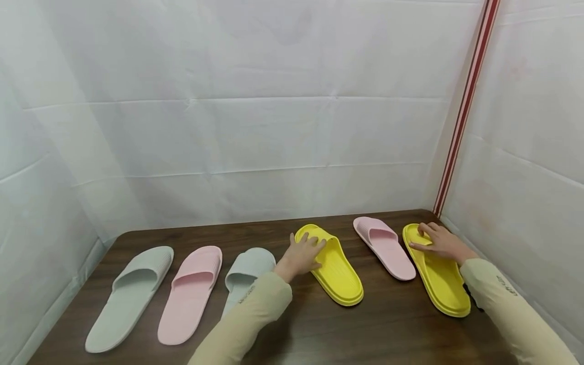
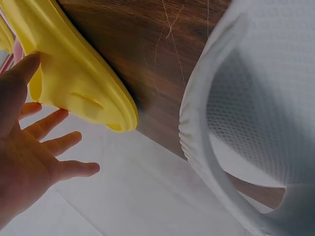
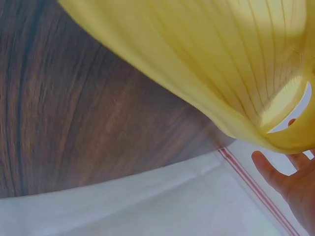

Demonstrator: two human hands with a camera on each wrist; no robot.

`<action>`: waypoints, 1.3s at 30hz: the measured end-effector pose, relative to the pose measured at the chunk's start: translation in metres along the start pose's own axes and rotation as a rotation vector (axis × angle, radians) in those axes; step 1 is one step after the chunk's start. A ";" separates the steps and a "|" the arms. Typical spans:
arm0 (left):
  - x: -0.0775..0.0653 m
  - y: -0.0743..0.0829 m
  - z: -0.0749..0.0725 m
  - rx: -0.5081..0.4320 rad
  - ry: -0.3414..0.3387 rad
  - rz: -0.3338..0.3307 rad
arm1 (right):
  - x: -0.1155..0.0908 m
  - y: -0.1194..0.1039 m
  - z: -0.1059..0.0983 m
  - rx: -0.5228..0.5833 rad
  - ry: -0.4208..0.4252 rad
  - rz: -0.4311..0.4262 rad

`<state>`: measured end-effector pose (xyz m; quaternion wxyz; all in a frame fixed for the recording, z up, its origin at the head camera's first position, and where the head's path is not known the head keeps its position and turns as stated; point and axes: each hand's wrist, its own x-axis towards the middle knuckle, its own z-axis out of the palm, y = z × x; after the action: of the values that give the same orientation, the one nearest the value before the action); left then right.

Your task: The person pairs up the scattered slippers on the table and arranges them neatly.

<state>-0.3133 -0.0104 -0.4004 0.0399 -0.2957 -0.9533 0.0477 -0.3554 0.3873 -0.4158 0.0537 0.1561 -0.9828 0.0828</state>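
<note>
"So, are both smooth, moulded yellow slippers (image 1: pixel 339 279) grasped?"

"Reached, no grip visible: one near the dark wooden surface (image 1: pixel 347 332)'s far edge, left hand (image 1: pixel 301 256) spread over it; the other slipper (image 1: pixel 444 286) by the right edge, right hand (image 1: pixel 440 242) relaxed at its toe."

On the table (image 1: pixel 328 334), a first slipper (image 1: pixel 123 309) lies nearest the left edge, with a second slipper (image 1: pixel 188 306) and third slipper (image 1: pixel 252 261) to its right, then a fourth slipper (image 1: pixel 338 271) and fifth slipper (image 1: pixel 388 251) by the back edge and a sixth slipper (image 1: pixel 442 281) nearest the right edge.
</note>
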 end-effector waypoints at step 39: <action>-0.039 -0.014 0.003 0.090 0.028 0.122 | 0.009 -0.106 -0.025 -0.130 0.042 -0.244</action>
<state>-0.2889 -0.0440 -0.4033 0.0635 -0.3519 -0.9296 0.0888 -0.3289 0.2895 -0.3751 0.0942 0.2687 -0.9585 0.0150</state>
